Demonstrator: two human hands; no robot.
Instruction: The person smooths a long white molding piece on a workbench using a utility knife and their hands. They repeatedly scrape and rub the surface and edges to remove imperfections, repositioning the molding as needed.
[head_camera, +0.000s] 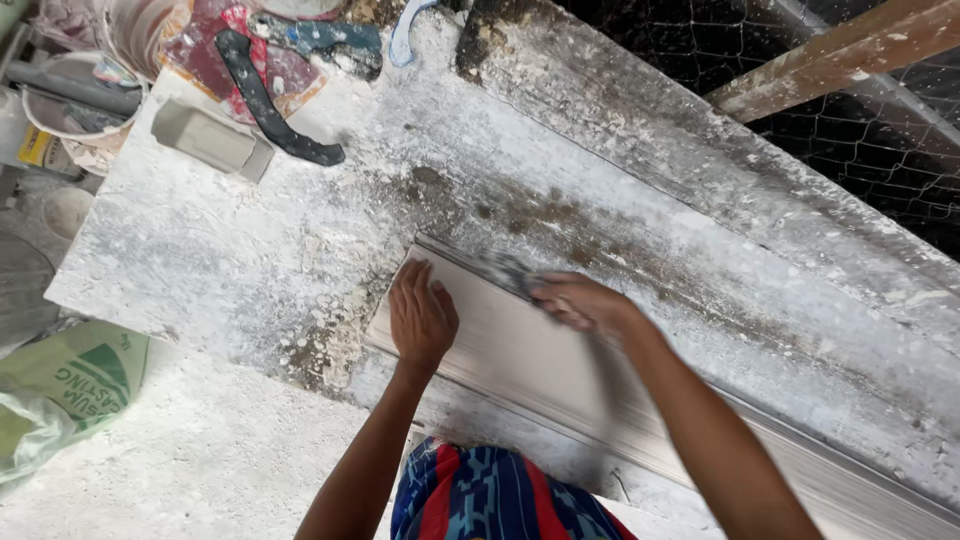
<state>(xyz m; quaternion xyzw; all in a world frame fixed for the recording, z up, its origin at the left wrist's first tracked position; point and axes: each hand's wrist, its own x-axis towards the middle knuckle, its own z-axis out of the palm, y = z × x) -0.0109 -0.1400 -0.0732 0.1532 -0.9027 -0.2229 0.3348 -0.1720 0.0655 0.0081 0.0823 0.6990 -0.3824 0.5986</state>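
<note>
A long pale plaster moulding strip (520, 360) lies diagonally on the dusty white workbench (230, 250). My left hand (420, 315) rests flat, fingers spread, on the strip's near end. My right hand (580, 300) is blurred and grips a small scraper-like tool (505, 268) pressed against the strip's upper edge near its end. The tool's shape is smeared by motion.
A grey block (210, 138) and a black curved handle tool (268, 105) lie at the bench's far left, by buckets (75, 95). A green and white sack (70, 385) sits at lower left. Wire mesh (880, 150) and a wooden beam (830, 55) stand at upper right.
</note>
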